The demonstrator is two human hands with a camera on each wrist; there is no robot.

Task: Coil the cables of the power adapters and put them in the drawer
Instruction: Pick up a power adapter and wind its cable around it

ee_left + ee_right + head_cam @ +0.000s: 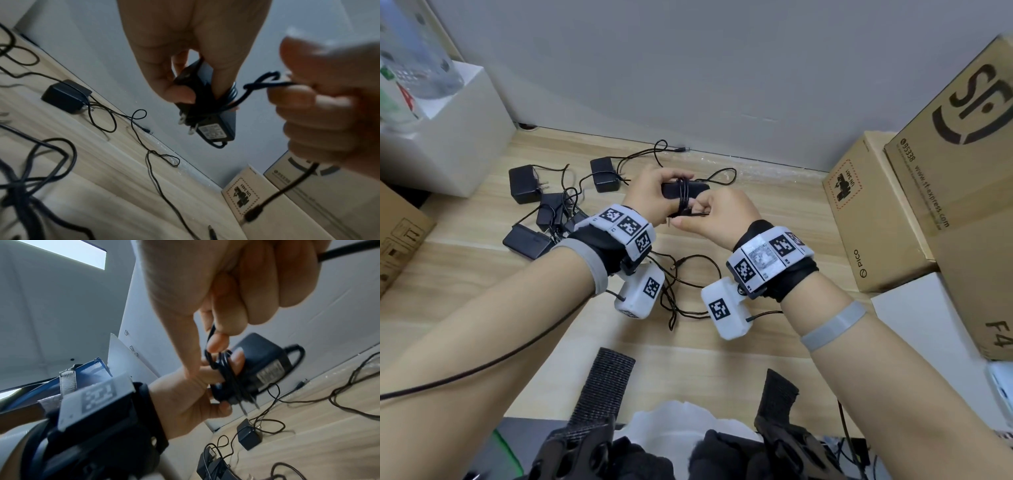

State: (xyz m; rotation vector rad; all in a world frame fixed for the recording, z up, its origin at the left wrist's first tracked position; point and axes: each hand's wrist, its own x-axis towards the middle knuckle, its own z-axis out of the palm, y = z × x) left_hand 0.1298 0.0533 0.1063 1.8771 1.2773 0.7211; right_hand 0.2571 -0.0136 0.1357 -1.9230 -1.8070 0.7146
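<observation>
A black power adapter [700, 189] [213, 128] [265, 360] is held up above the wooden table, its thin black cable wound several turns round its body. My left hand [654, 190] [185, 71] [197, 402] grips the adapter, thumb and fingers over the coils. Just right of it, my right hand [717, 216] [320, 97] [222, 308] pinches the loose end of the cable [265, 84] close to the coils; the barrel plug [254, 214] dangles below the fist. The drawer is not in view.
Several more black adapters [525, 183] with tangled cables [681, 291] lie on the table [756, 342] at left and under my wrists. Cardboard boxes [873, 219] stand at the right, a white box [448, 144] at back left, a grey wall behind.
</observation>
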